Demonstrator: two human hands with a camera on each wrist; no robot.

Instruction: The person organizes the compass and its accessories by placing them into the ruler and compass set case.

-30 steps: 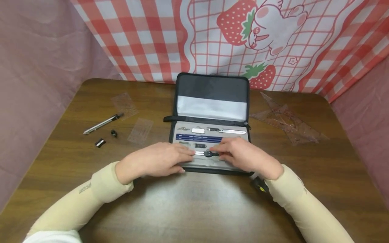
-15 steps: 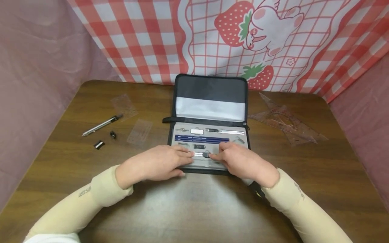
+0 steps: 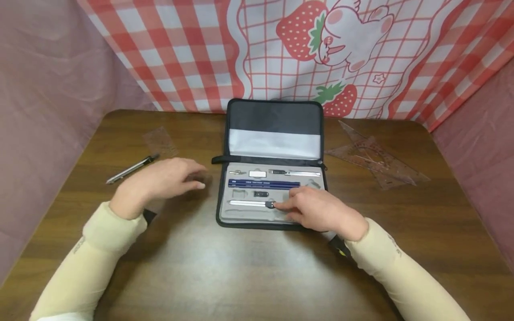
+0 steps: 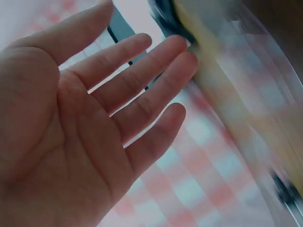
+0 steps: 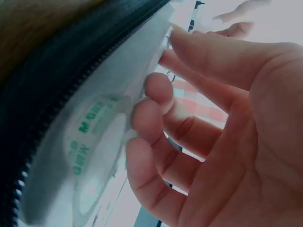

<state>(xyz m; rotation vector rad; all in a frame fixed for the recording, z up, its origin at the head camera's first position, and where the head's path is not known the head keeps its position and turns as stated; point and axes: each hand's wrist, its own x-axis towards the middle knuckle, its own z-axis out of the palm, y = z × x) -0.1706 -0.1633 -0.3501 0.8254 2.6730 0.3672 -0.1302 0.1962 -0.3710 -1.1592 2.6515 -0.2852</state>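
Observation:
On the table lies an unfolded black zip case point(image 3: 222, 220) with a grey moulded insert. A silver compass with a dark head point(image 3: 249, 203) lies in a slot near the insert's front. My right hand point(image 3: 321, 208) touches the compass's dark head with an extended index finger; its other fingers are bent against the insert and partly hide it. My left hand point(image 3: 162, 179) hovers over the table left of the case, fingers spread and holding nothing. Just beyond it is a second compass point(image 3: 132, 169), partly hidden by the hand.
The insert also holds blue pencils point(image 3: 261, 183), a white eraser point(image 3: 257, 174), a small black piece point(image 3: 261, 194) and another silver instrument point(image 3: 303, 174). Clear set squares and a protractor point(image 3: 377, 160) lie right; a clear template point(image 3: 159, 140) lies back left.
My left hand has lifted off the compass and moved left, out of the case, uncovering the compass's legs. My right index finger has shifted slightly left onto the compass's head and stays there.

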